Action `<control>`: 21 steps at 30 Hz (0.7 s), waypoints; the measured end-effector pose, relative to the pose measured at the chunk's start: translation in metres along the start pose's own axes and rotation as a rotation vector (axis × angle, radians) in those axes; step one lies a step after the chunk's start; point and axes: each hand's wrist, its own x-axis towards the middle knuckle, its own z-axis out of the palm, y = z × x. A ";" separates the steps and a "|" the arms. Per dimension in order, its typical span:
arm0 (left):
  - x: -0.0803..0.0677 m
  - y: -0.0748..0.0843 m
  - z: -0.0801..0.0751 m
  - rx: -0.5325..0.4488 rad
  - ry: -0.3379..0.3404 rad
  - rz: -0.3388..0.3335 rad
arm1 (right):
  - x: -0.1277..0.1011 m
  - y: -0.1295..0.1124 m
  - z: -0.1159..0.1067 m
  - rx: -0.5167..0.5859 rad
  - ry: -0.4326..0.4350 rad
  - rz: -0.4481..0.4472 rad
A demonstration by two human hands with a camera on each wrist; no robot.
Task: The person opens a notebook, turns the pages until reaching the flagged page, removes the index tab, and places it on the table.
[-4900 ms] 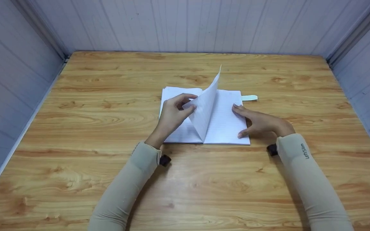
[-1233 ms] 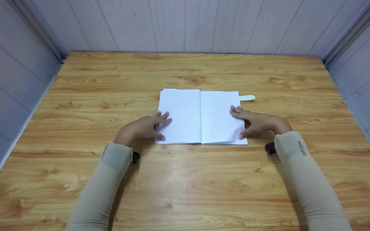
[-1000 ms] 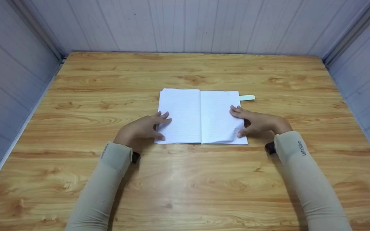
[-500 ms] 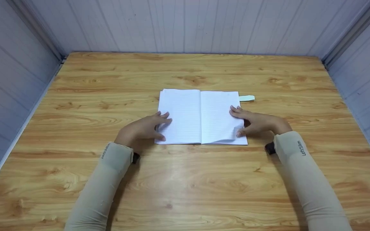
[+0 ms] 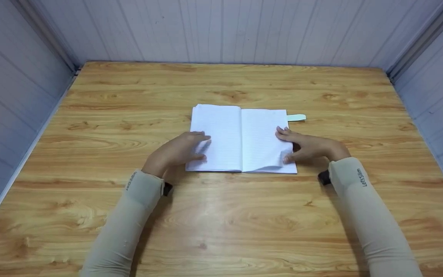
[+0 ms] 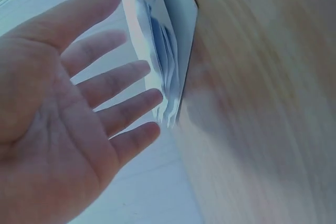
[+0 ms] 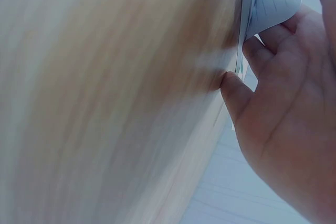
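White lined notebook (image 5: 240,138) lying open on wooden table (image 5: 221,215), left hand (image 5: 177,152) flat, fingers relaxed on left page, right hand (image 5: 308,146) thumb lifting right page's corner, fingers resting flat.

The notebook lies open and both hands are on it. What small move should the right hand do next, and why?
Probably the right hand should lift the raised page corner a little higher with its thumb. On the open notebook, that near corner already curls up beside the thumb, while the left hand lies with straight fingers over the left page, steadying it.
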 end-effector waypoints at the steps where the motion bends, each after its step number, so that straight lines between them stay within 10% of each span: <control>1: 0.001 0.002 0.001 -0.005 0.017 -0.001 | 0.000 0.000 0.000 0.001 0.000 0.000; 21: 0.040 0.064 0.022 -0.017 0.170 0.160 | 0.000 -0.001 0.000 0.025 0.006 0.006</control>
